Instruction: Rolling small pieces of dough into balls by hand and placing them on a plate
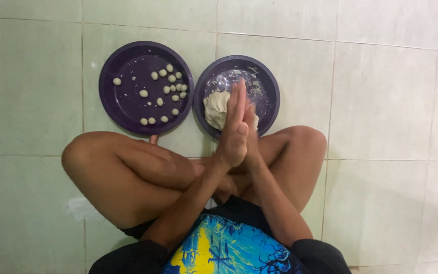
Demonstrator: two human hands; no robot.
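Note:
My left hand [232,137] and my right hand [252,124] are pressed flat together, palm against palm, with the fingers straight. They hover over the near edge of the right purple plate [270,83]. Anything between the palms is hidden. A pale lump of dough [215,107] lies on that plate, just left of my hands. The left purple plate [122,104] holds several small dough balls [171,78], scattered mostly on its right half.
I sit cross-legged on a pale green tiled floor [381,101], with my left knee [84,157] and right knee [307,142] close behind the plates. The two plates stand side by side, nearly touching. A crumpled white scrap [79,208] lies by my left thigh.

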